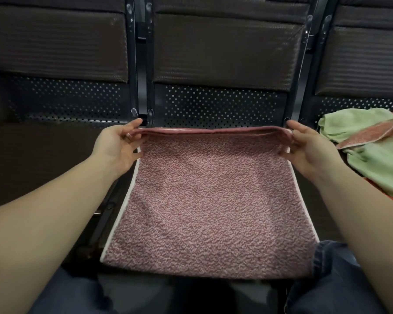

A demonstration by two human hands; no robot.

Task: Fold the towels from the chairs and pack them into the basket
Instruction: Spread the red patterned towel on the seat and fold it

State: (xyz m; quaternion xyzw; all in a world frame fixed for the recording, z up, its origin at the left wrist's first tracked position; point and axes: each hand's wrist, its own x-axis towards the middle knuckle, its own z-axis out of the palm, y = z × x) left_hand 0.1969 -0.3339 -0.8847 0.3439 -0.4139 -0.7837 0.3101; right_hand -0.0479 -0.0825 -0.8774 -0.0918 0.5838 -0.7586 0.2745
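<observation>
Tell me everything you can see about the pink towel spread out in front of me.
The pink towel looks like looped terry cloth, mottled pink and white, with a pale border along its left edge. It lies spread flat on the middle chair seat, its near edge reaching the person's knees. Its far edge is doubled into a folded lip. The left hand pinches the far left corner and the right hand pinches the far right corner, lifting that edge slightly. It does not touch the green towels on the right.

Row of three dark chairs side by side, each with a ribbed padded backrest [222, 48] above a perforated metal panel [218, 105], separated by black metal frame posts [141, 64]; lighting dim, surroundings dark.
</observation>
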